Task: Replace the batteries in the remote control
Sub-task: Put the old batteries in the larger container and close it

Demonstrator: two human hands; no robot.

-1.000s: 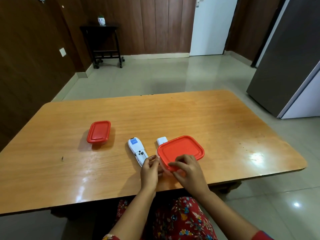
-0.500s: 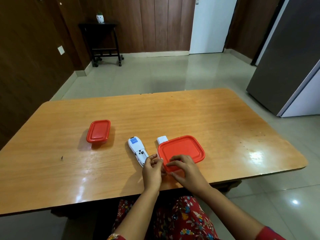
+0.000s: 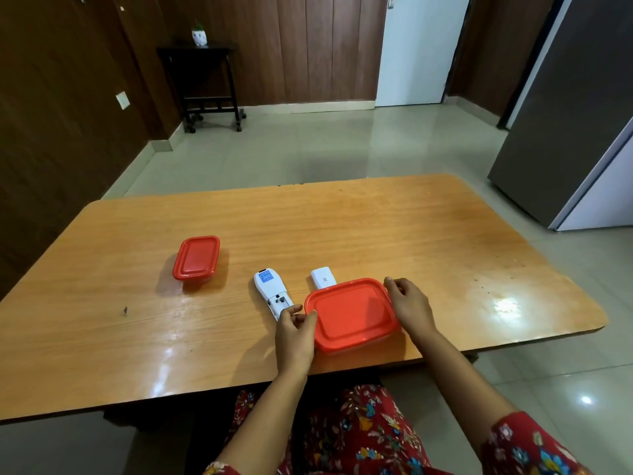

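A white remote control (image 3: 271, 292) lies face down on the wooden table (image 3: 376, 234), its battery bay open at the near end. Its white battery cover (image 3: 322, 277) lies just to the right. In front of the cover stands a large box with a red lid (image 3: 352, 314). My left hand (image 3: 296, 332) pinches the lid's left edge, close to the remote's near end. My right hand (image 3: 409, 306) grips the lid's far right corner. No batteries are visible.
A smaller box with a red lid (image 3: 197, 258) stands to the left of the remote. The table's near edge runs just below my hands. A grey fridge (image 3: 565, 114) stands at the right, and a dark side table (image 3: 209, 87) by the far wall.
My right hand has moved from the lid's near left corner to its far right corner. My left hand has stayed at the lid's left edge.
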